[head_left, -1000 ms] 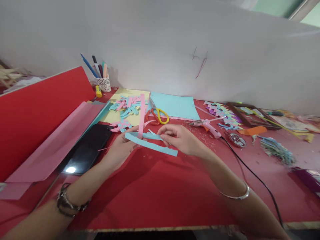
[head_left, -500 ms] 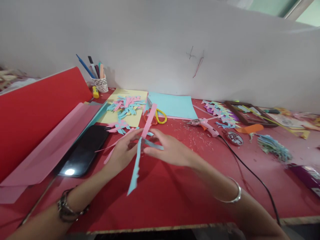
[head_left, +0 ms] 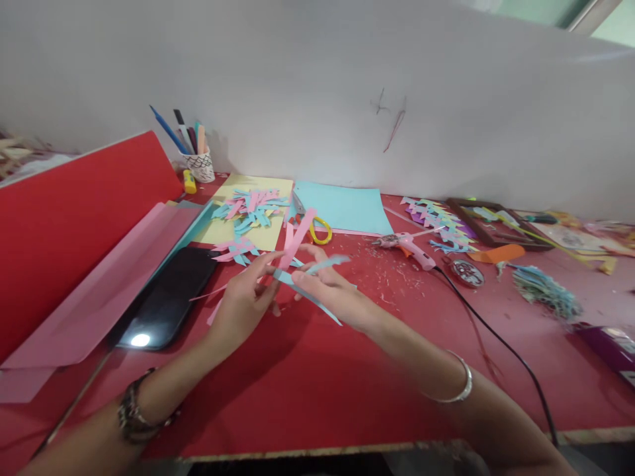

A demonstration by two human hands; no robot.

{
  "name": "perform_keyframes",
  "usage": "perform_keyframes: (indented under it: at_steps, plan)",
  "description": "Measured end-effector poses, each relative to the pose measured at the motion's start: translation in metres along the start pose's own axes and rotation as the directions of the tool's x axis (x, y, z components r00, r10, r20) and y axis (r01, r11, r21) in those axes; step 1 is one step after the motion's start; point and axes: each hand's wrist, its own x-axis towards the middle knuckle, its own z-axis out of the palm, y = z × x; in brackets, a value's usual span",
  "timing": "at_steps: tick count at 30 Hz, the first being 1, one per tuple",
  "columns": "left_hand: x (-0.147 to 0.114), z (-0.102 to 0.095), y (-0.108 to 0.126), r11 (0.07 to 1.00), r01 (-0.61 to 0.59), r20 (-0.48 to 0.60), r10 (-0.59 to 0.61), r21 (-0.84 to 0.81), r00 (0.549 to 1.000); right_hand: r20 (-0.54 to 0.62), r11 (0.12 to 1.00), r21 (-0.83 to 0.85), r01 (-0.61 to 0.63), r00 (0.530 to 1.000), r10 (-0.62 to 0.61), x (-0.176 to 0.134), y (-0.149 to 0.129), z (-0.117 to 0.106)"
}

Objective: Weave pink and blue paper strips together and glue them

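Note:
Between my hands, in the middle of the head view, pink paper strips (head_left: 300, 233) and light blue paper strips (head_left: 320, 305) cross each other above the table. My left hand (head_left: 247, 291) pinches them near the crossing, thumb against fingers. From the other side, my right hand (head_left: 335, 291) closes on the blue strips with its thumb on top; part of its grip is hidden. Behind the hands lie scissors (head_left: 321, 231) with yellow and orange handles. A small heap of pink and blue strips (head_left: 237, 250) is just beyond my left hand.
A black phone (head_left: 166, 301) with its light on lies at left beside pink paper sheets (head_left: 99, 297). More cut strips (head_left: 255, 208) rest on yellow paper. To the right are a pink glue gun (head_left: 414, 251) with a black cord, a wooden frame (head_left: 496, 225) and a yarn bundle (head_left: 546, 291).
The blue strip that hung down toward me now points right, under my right hand. My right hand has come in closer and its fingers have closed on the strips. A second pink end shows.

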Motion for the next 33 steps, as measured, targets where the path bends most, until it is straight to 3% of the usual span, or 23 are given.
perform_keyframes:
  at_steps: [2,7,12,16,19,24,29,33]
  plan:
    - [0.002,0.0,-0.002,0.999,0.027,-0.002,-0.027,-0.036,1.0,-0.066,0.994,0.077,-0.072,0.995,0.077,0.001,0.001,0.002]
    - [0.007,-0.002,-0.001,0.943,0.192,0.069,-0.18,-0.272,0.981,-0.17,0.989,0.148,-0.016,0.985,0.041,0.004,0.002,0.002]
    - [0.008,-0.001,0.0,0.818,0.328,0.147,-0.294,-0.473,0.945,-0.072,0.975,0.198,-0.105,0.99,0.121,0.008,0.004,-0.003]
    - [0.008,-0.001,0.0,0.732,0.379,0.249,-0.286,-0.566,0.925,-0.053,0.961,0.271,-0.051,0.996,0.068,0.011,0.011,-0.005]
    - [0.009,-0.003,0.001,0.701,0.382,0.267,-0.275,-0.602,0.924,-0.065,0.957,0.291,-0.016,0.997,0.036,0.013,0.013,-0.007]
    - [0.01,-0.005,0.003,0.726,0.302,0.158,-0.262,-0.618,0.952,-0.018,0.964,0.264,-0.012,1.0,0.017,0.014,0.012,-0.009]
    - [0.01,-0.005,-0.001,0.848,0.239,0.049,-0.246,-0.473,0.968,0.019,0.967,0.247,-0.062,0.998,0.059,0.013,0.007,-0.011]
    - [0.009,-0.007,-0.002,0.884,0.207,0.033,-0.213,-0.418,0.977,0.036,0.974,0.216,-0.073,0.997,0.066,0.012,0.006,-0.013]
